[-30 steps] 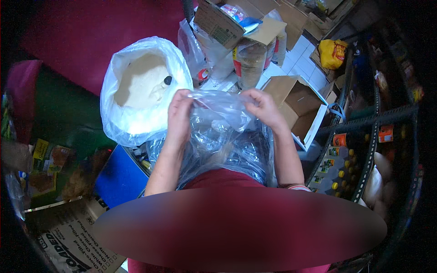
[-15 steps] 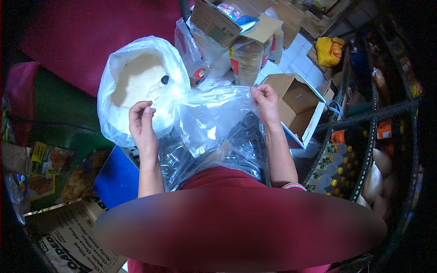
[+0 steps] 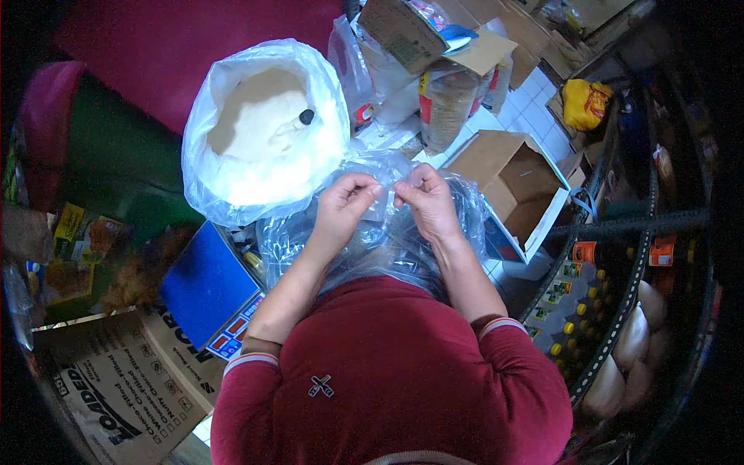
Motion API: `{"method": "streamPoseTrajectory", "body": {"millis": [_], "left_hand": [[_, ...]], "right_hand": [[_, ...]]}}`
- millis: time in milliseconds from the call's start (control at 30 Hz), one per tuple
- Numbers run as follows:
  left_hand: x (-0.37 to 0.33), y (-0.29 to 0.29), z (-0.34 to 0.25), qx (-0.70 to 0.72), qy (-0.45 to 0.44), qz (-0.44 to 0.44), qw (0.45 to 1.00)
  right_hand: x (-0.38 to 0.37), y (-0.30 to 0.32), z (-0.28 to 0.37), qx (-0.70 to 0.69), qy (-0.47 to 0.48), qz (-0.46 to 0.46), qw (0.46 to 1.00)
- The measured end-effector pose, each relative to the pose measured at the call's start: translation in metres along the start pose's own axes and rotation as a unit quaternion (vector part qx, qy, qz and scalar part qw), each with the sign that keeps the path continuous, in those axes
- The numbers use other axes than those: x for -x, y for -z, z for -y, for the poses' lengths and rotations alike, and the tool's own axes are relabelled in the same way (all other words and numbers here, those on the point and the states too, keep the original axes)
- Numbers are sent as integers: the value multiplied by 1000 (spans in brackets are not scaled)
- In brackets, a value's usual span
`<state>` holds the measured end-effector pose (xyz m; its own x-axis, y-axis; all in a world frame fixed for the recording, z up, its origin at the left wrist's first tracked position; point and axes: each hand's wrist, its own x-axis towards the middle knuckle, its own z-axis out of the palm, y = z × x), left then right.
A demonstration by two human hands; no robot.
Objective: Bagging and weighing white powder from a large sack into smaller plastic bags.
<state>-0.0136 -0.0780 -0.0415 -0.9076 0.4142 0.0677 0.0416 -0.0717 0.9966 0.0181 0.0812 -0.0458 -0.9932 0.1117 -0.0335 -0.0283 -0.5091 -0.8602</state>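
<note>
At nine o'clock from the hands sits a blue weighing scale (image 3: 203, 285), and at eleven o'clock a large open sack of white flour (image 3: 263, 136) with a dark scoop handle in it. The left hand (image 3: 345, 208) pinches the top edge of a clear plastic bag (image 3: 372, 240), fingers closed on the film. The right hand (image 3: 428, 203) pinches the same edge just beside it. At three o'clock stands an open cardboard box (image 3: 515, 182)
</note>
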Motion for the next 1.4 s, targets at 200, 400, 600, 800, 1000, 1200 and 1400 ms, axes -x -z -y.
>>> {"method": "streamPoseTrajectory", "body": {"millis": [200, 400, 600, 800, 1000, 1200, 1400], "left_hand": [[2, 1, 6, 293, 89, -53, 950], [7, 4, 29, 191, 66, 7, 979], [5, -3, 19, 96, 33, 34, 994], [-2, 4, 25, 78, 94, 45, 991], [-1, 11, 36, 141, 70, -47, 986], [-3, 15, 49, 188, 69, -39, 979], [-3, 15, 45, 213, 52, -70, 973]], "right_hand": [[-4, 15, -21, 13, -49, -8, 999], [-12, 4, -2, -102, -63, -76, 990], [-14, 2, -7, 56, -27, -56, 996], [-13, -6, -13, 81, -36, -14, 996], [-19, -8, -17, 80, -30, -32, 996], [-22, -7, -28, 184, -33, 26, 982], [-28, -3, -33, 159, -71, 17, 985]]}}
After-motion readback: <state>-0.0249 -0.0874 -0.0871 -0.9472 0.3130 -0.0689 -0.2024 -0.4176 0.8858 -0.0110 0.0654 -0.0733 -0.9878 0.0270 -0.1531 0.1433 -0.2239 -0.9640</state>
